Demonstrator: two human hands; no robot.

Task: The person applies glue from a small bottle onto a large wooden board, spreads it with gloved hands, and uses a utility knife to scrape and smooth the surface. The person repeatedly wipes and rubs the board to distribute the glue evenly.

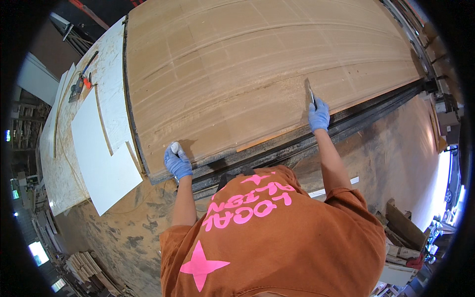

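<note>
A large tan board, streaked with pale dust and scored lines, fills the area before me. In a blue glove, my right hand is closed around the dark handle of a thin flat scraper. Its blade points away from me, over the board near the front edge. My left hand, gloved in blue too, is closed at the board's near left corner. Something whitish shows at its fingertips; whether that is a held thing or dust on the glove is unclear.
Left of the board, a white-topped table carries a white sheet, thin strips and a tool with a blue-black handle. A dark metal rail runs along the board's front edge. Stacked wood lies at lower left.
</note>
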